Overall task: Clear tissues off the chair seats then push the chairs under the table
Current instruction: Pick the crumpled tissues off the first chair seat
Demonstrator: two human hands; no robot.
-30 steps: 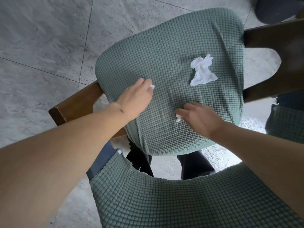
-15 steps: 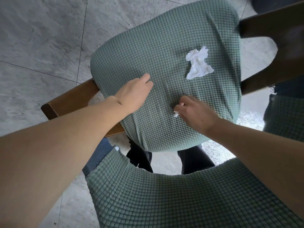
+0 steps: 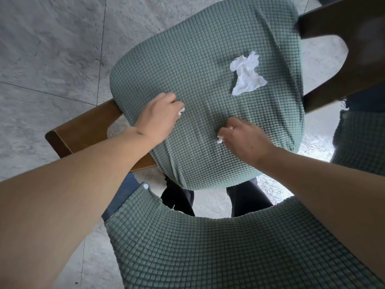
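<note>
A chair seat [image 3: 198, 59] with a green waffle-knit cover fills the middle of the head view. A crumpled white tissue [image 3: 246, 74] lies loose on its far right part. My left hand [image 3: 158, 119] rests on the seat's left side with its fingers curled round a small tissue scrap [image 3: 181, 111] that peeks out at the fingertips. My right hand [image 3: 243, 138] is over the seat's near middle and pinches another small tissue scrap [image 3: 219, 139] between thumb and fingers.
The chair's green-covered backrest [image 3: 208, 247] curves across the bottom, between me and the seat. A wooden chair arm [image 3: 83, 132] juts out left. A dark wooden table part [image 3: 354, 38] stands at the upper right, a second green-covered chair [image 3: 358, 142] at the right edge. Grey tiled floor [image 3: 52, 49] surrounds them.
My left hand's fingers have curled and a white scrap now shows at their tips. My right hand keeps pinching its scrap. The camera has tilted slightly.
</note>
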